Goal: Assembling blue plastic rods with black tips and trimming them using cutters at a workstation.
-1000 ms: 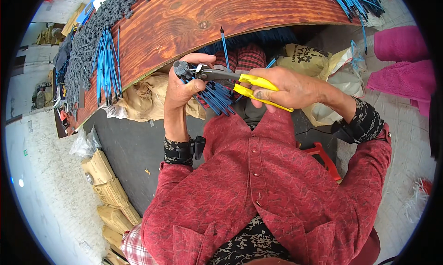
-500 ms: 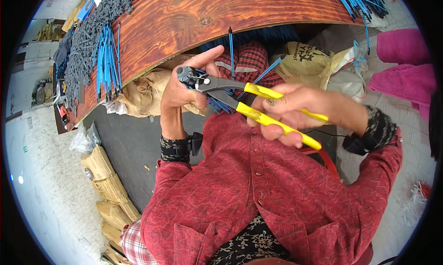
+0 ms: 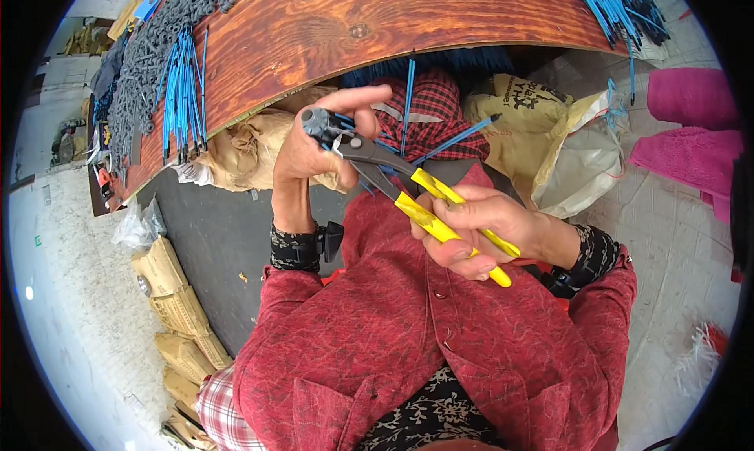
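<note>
My left hand (image 3: 302,157) is closed around a dark grey round plastic fitting (image 3: 316,124), index finger stretched out past it. Thin blue rods with black tips run out from around the fitting; one blue rod (image 3: 409,102) stands nearly upright and another slants off to the right. Wrapped round the yellow handles of a pair of pliers (image 3: 428,219) is my right hand (image 3: 491,223). The dark jaws of the pliers meet the right side of the fitting, beside a small bright metal bit. My left fingers partly hide the rods' inner ends.
A wooden board (image 3: 357,31) spans the far side, with heaped grey fittings (image 3: 145,78) and a bundle of blue rods (image 3: 182,90) at its left. More blue rods (image 3: 616,11) lie at its right end. A sack (image 3: 542,129) and pink cloths (image 3: 687,141) are to the right.
My right hand has swung down and left, tilting the pliers' handles lower. The handles look closer together. The fitting in my left hand has hardly moved.
</note>
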`<state>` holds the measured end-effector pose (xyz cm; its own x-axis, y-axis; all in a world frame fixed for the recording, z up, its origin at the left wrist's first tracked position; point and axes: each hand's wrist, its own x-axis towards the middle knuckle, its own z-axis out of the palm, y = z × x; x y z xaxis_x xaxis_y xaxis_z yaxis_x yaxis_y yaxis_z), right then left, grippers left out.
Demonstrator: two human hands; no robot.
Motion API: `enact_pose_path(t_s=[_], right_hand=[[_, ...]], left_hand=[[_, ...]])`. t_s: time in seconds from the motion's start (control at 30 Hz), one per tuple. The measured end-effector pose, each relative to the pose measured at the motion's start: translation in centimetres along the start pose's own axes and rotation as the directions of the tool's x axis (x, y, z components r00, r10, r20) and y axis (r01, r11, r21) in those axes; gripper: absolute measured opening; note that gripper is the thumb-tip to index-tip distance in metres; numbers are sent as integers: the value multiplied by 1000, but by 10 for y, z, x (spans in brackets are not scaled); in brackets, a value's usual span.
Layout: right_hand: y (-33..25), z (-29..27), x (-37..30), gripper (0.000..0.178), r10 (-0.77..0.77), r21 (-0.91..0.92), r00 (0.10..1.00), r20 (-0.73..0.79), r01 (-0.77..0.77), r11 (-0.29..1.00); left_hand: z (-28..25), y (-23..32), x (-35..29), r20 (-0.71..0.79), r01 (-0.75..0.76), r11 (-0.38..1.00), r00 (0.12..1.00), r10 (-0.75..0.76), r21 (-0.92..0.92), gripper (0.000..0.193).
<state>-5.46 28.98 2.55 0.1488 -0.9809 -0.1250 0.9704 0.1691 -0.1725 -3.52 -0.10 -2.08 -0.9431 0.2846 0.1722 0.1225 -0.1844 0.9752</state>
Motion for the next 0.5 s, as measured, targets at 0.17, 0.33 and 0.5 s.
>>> enact_pose_path(t_s=[0.17,0.33,0.5], right_hand=[[-16,0,-9,39,-62,-347,979,-192,-8,938],[-51,19,-27,34,-219,-762,937,-273,-71,643],[-69,44,-31,37,-155,-842,916,-370,-259,474]], left_hand=[[0,2,1,-65,39,999,997,-40,-14,110],[4,7,2,-81,97,995,992,-98,-17,94],[11,15,8,-43,112,989,993,-108,95,83]])
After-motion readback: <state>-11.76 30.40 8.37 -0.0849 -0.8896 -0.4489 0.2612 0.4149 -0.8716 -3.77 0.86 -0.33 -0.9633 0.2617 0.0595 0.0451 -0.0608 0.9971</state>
